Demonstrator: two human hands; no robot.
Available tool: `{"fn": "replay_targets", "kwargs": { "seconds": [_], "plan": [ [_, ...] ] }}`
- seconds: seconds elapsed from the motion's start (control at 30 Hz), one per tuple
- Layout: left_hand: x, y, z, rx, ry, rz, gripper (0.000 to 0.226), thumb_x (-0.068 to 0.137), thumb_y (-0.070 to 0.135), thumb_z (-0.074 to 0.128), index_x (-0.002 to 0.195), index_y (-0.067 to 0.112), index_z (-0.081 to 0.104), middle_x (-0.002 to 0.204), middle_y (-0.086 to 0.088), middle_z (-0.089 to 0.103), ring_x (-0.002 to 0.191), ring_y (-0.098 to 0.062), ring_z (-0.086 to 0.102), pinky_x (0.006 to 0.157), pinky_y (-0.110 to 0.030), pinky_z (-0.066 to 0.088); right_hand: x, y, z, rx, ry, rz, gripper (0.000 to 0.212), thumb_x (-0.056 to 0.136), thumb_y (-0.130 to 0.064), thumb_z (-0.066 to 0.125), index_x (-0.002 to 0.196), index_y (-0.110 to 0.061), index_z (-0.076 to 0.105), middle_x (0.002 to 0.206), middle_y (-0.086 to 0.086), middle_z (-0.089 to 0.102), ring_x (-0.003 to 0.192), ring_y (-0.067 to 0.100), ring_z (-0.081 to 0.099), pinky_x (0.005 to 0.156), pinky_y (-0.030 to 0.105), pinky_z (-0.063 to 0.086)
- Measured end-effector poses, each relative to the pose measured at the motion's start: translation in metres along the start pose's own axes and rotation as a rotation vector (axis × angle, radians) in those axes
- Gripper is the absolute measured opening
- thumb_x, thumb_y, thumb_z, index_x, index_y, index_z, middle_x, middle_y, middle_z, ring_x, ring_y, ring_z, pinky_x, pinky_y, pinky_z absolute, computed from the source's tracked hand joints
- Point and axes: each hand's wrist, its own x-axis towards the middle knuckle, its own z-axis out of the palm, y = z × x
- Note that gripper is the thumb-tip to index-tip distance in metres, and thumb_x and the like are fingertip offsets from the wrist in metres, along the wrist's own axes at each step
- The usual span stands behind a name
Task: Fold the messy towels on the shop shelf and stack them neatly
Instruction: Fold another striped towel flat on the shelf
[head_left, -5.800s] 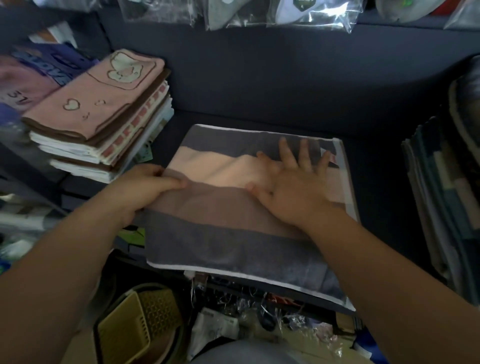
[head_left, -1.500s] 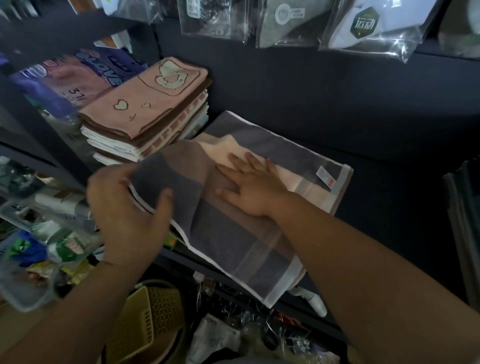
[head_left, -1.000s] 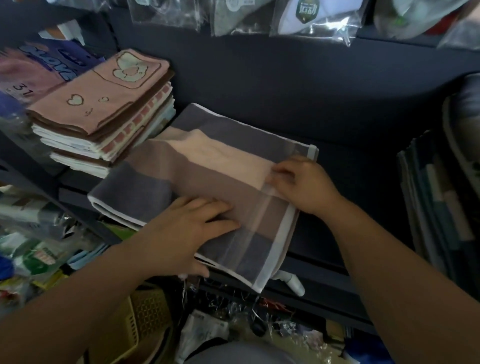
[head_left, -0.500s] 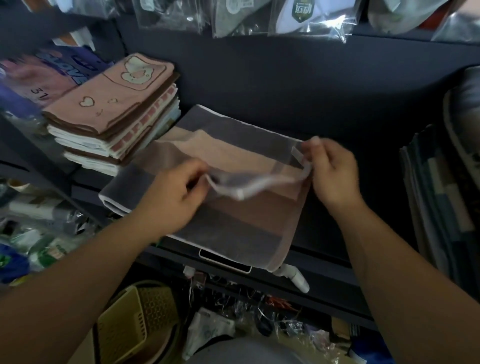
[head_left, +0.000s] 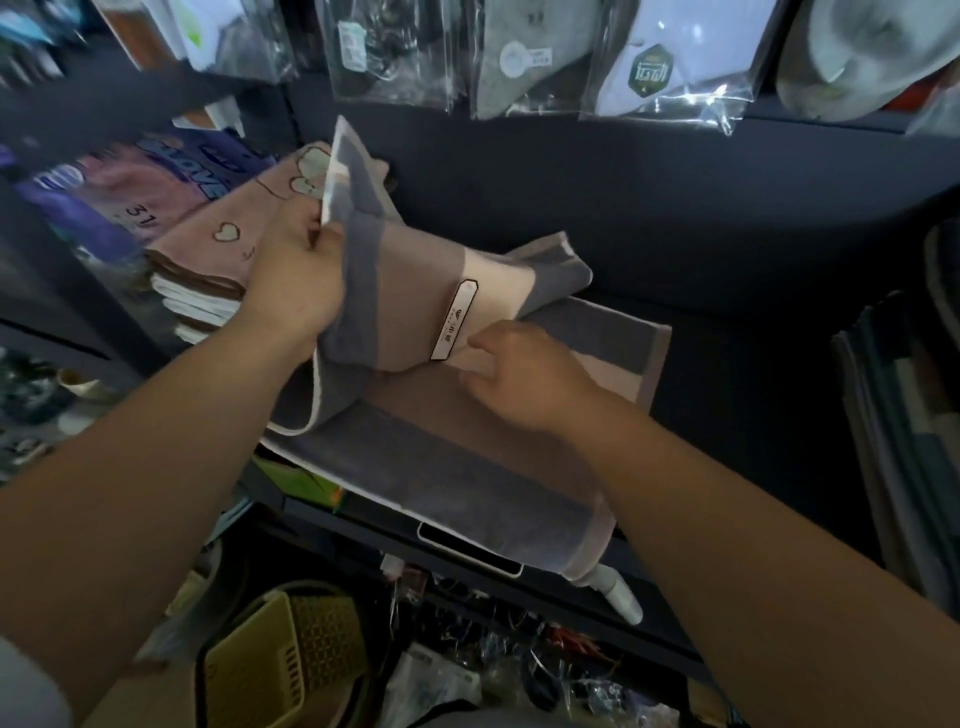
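A striped towel (head_left: 457, 467) in grey, brown and cream lies on the dark shelf (head_left: 727, 338), with its near edge hanging over the front. Its upper layer (head_left: 405, 291), which carries a white label, is lifted and bunched toward the left. My left hand (head_left: 296, 275) grips that raised layer by its white-edged corner, up beside the stack. My right hand (head_left: 519, 379) rests on the lower layer just under the lifted fold, fingers curled at the fold's edge. A stack of folded towels (head_left: 208, 260) with a pink heart-print towel on top sits at the left.
Bagged goods (head_left: 670, 62) hang on the back wall above the shelf. Dark folded cloth (head_left: 904, 415) is piled at the right edge. Packaged items (head_left: 130, 187) lie behind the stack. A yellow basket (head_left: 285, 660) and clutter sit below the shelf front.
Half a second ago both hands pinched the towel's right edge above it. Now my left hand has carried the upper layer leftward and up, and my right hand has dropped onto the lower layer.
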Motion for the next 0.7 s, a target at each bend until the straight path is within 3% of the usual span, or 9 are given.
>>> {"fn": "replay_targets", "kwargs": {
  "seconds": [0.13, 0.23, 0.33, 0.5, 0.6, 0.7],
  "plan": [
    [0.003, -0.011, -0.003, -0.014, 0.020, -0.064, 0.036, 0.105, 0.043, 0.040, 0.110, 0.014, 0.061, 0.087, -0.002, 0.062, 0.076, -0.013, 0.057, 0.058, -0.027, 0.041, 0.023, -0.009, 0.011, 0.228, 0.083, 0.175, 0.041, 0.095, -0.040, 0.062, 0.125, -0.013, 0.057, 0.121, 0.009, 0.065, 0.113, 0.030, 0.059, 0.081, 0.033, 0.045],
    [0.001, -0.016, -0.001, -0.043, 0.006, -0.029, 0.035, 0.104, 0.048, 0.043, 0.100, 0.016, 0.057, 0.080, 0.002, 0.057, 0.074, -0.015, 0.054, 0.060, -0.030, 0.042, 0.036, -0.012, 0.017, 0.484, 0.173, 0.301, 0.060, 0.092, -0.041, 0.067, 0.143, -0.021, 0.044, 0.124, 0.005, 0.066, 0.118, 0.025, 0.059, 0.085, 0.030, 0.043],
    [-0.001, -0.015, -0.001, -0.075, -0.020, -0.002, 0.029, 0.104, 0.046, 0.045, 0.103, 0.021, 0.058, 0.086, 0.001, 0.061, 0.077, -0.014, 0.057, 0.068, -0.035, 0.048, 0.046, -0.012, 0.024, 0.598, 0.215, 0.336, 0.067, 0.086, -0.042, 0.075, 0.143, -0.029, 0.042, 0.120, 0.001, 0.066, 0.113, 0.020, 0.061, 0.082, 0.027, 0.042],
    [-0.006, -0.009, -0.002, -0.079, -0.077, 0.055, 0.025, 0.104, 0.041, 0.047, 0.106, 0.019, 0.058, 0.099, -0.010, 0.065, 0.088, -0.023, 0.063, 0.080, -0.049, 0.053, 0.057, -0.015, 0.027, 0.599, 0.275, 0.412, 0.053, 0.083, -0.041, 0.078, 0.129, -0.021, 0.058, 0.097, -0.010, 0.061, 0.102, 0.013, 0.061, 0.078, 0.024, 0.041],
    [-0.007, -0.009, 0.000, -0.062, -0.083, 0.086, 0.022, 0.105, 0.037, 0.047, 0.107, 0.018, 0.058, 0.092, -0.005, 0.063, 0.078, -0.011, 0.056, 0.076, -0.045, 0.052, 0.062, -0.016, 0.031, 0.573, 0.283, 0.438, 0.038, 0.082, -0.036, 0.077, 0.111, -0.017, 0.062, 0.096, -0.005, 0.065, 0.095, 0.019, 0.064, 0.074, 0.028, 0.043],
    [-0.007, -0.011, 0.000, -0.067, -0.086, 0.086, 0.018, 0.105, 0.035, 0.046, 0.104, 0.021, 0.058, 0.086, 0.002, 0.060, 0.075, -0.007, 0.054, 0.071, -0.038, 0.049, 0.062, -0.019, 0.036, 0.572, 0.278, 0.437, 0.029, 0.083, -0.028, 0.074, 0.106, -0.014, 0.066, 0.098, 0.001, 0.071, 0.091, 0.020, 0.065, 0.072, 0.032, 0.049]
  ]
}}
